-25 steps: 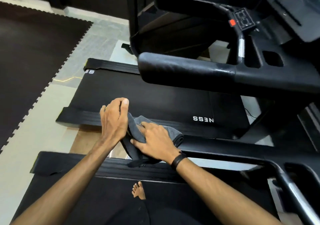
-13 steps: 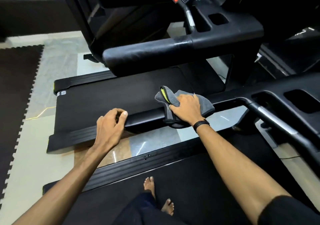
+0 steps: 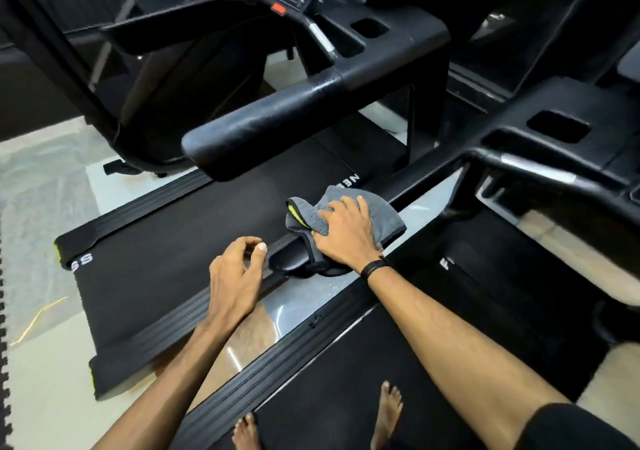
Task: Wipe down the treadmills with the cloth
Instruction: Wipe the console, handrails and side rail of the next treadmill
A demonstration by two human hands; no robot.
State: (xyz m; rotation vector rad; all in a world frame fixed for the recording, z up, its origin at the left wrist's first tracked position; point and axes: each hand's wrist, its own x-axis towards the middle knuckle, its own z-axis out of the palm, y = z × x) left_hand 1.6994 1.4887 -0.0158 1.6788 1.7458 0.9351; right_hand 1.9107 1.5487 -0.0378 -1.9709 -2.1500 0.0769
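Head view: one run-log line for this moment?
right hand: pressing grey cloth on treadmill side rail | left hand: empty, beside rail

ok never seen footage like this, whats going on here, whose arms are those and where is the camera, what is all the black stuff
The camera sits on a person's head and looks down, so the two arms are their own. There is no robot. The black machines are treadmills in a gym: the person stands barefoot on the near treadmill and leans over to the next treadmill. The right hand presses a grey cloth with a yellow-green edge onto that treadmill's side rail, wiping it. The left hand holds nothing; its fingers are curled by the same rail, and whether they touch it is unclear. Above hangs a padded handrail.
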